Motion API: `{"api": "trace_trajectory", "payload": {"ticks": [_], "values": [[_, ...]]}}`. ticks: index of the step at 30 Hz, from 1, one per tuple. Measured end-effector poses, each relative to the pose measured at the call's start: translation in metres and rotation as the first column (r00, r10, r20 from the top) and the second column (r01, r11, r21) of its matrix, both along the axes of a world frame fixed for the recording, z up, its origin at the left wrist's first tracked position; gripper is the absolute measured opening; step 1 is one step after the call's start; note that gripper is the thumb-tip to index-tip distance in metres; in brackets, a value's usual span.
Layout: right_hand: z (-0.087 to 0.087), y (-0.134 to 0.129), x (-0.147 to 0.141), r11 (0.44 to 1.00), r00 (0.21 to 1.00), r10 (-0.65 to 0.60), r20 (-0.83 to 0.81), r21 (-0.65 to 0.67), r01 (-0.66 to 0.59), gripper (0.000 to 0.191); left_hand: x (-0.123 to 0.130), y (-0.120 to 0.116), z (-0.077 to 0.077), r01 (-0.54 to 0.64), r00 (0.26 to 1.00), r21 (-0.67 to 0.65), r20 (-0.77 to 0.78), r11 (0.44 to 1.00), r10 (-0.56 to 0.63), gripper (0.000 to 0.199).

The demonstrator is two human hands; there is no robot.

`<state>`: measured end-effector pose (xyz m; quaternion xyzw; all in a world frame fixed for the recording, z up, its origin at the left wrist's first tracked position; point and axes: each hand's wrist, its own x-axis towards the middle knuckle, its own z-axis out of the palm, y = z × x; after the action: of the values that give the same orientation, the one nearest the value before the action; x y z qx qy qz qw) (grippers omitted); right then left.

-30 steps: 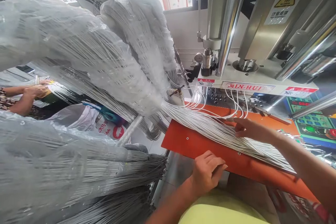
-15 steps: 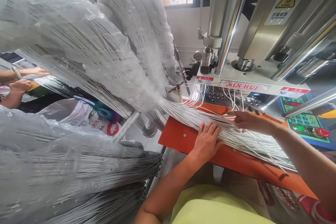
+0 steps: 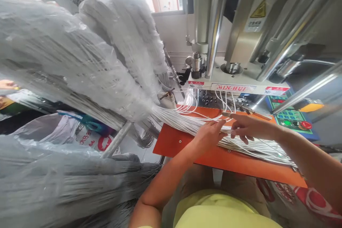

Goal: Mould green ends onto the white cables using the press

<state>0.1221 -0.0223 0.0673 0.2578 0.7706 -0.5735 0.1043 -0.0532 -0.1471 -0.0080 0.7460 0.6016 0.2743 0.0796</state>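
Note:
A thick bundle of thin white cables point(image 3: 173, 118) lies across an orange board point(image 3: 171, 144) in front of me. My left hand point(image 3: 208, 135) rests on the bundle, its fingers curled together around some of the cables; the fingertips are partly hidden. Just to its right, my right hand point(image 3: 248, 128) hovers over the cables with the index finger stretched left and the other fingers apart. A pale cover sits on that index fingertip, beside a few cables looping from the press. Further right, the cable ends point(image 3: 283, 158) fan out beneath my right forearm.
A press marked MIN-HUI point(image 3: 232, 88) stands behind the board, with a control panel point(image 3: 291, 115) and red stop button at its right. Plastic-wrapped cable bundles point(image 3: 128, 39) hang at left over a metal rail point(image 3: 117, 139). Another person's hand point(image 3: 8, 84) shows at far left.
The view has swung to the right. My left hand has slid right along the bundle and its fingers have curled in. My right hand's fingers have spread, close to the left hand.

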Motion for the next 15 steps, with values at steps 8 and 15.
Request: {"api": "trace_trajectory", "payload": {"ticks": [8,15], "values": [[0.016,0.020,0.046,0.965,0.990,0.125,0.064,0.224,-0.137,0.028,-0.005,-0.011,0.010,0.037,0.999,-0.284,0.021,0.958,-0.032,0.024],[0.009,-0.006,0.044,0.907,0.989,0.143,0.025,0.397,-0.141,0.018,0.040,-0.002,0.025,0.428,0.798,-0.497,0.601,0.754,-0.057,0.041]]}}
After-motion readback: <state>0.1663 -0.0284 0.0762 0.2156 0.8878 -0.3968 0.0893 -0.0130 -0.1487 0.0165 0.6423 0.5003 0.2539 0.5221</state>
